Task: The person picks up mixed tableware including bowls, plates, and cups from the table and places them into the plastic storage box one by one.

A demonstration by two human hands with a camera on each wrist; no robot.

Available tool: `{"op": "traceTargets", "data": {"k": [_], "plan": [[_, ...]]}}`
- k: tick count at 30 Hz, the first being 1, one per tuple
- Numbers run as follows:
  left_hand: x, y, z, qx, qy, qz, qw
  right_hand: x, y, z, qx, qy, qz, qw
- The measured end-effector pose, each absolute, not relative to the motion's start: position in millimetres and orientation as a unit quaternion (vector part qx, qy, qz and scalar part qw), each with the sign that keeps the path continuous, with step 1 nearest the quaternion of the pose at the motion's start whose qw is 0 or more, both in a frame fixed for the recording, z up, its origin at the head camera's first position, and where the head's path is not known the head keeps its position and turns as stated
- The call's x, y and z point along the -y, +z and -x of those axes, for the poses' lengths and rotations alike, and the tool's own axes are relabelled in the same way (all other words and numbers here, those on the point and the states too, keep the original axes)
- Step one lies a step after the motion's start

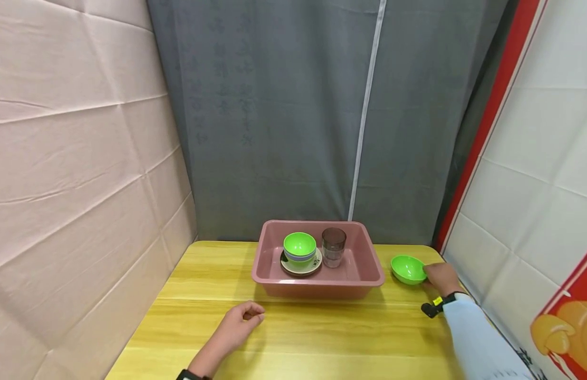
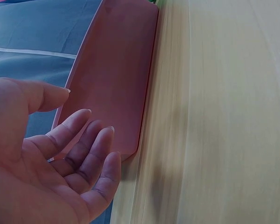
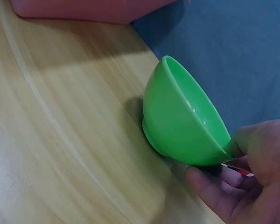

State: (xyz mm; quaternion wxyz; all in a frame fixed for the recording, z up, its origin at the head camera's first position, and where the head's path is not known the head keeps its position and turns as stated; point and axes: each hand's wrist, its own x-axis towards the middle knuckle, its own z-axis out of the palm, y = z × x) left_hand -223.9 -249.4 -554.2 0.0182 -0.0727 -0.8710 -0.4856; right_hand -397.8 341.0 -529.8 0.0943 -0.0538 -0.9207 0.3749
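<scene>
At the table's right side, my right hand [image 1: 444, 278] pinches the rim of a green bowl [image 1: 408, 269]. The right wrist view shows the thumb at the bowl's [image 3: 182, 116] inner edge and the fingers beneath its outside. Whether the bowl's foot touches the table I cannot tell. My left hand [image 1: 238, 325] hovers in front of the pink basin [image 1: 317, 289], holding nothing, its fingers [image 2: 100, 158] loosely bent and apart. Inside the basin, another green bowl [image 1: 300, 244] tops a small stack of bowls on plates [image 1: 317, 262]. Beside it stands a dark clear glass [image 1: 333, 247].
The wooden table [image 1: 302, 343] ends at a grey curtain [image 1: 284, 116] behind the basin. A pale cloth wall [image 1: 84, 158] borders the left. On the right, close to my right arm, runs a white panel [image 1: 526, 200] with a red edge.
</scene>
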Motion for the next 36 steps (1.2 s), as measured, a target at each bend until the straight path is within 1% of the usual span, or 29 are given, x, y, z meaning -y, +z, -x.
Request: {"op": "traceTargets", "data": {"k": [4,8,16,24,30,36], "plan": [[250,-553,225,0.872,-0.484,0.074,0.020,-344,-527,397,0.899,0.429,0.070,0.056],[252,-552,225,0.871,-0.487,0.072,0.014,-349,-521,392,0.891,0.450,0.049,0.044],[254,-549,224,0.868,-0.492,0.070,0.013,-352,-498,367,0.863,0.500,0.024,0.062],[259,-544,222,0.873,-0.484,0.055,0.030,-348,-473,342,0.865,0.498,0.031,0.053],[265,-539,222,0.873,-0.486,0.039,0.025,-339,-466,324,0.869,0.492,0.035,0.034],[266,-537,223,0.868,-0.494,0.042,0.020,-323,-462,307,0.869,0.492,0.023,0.048]]}}
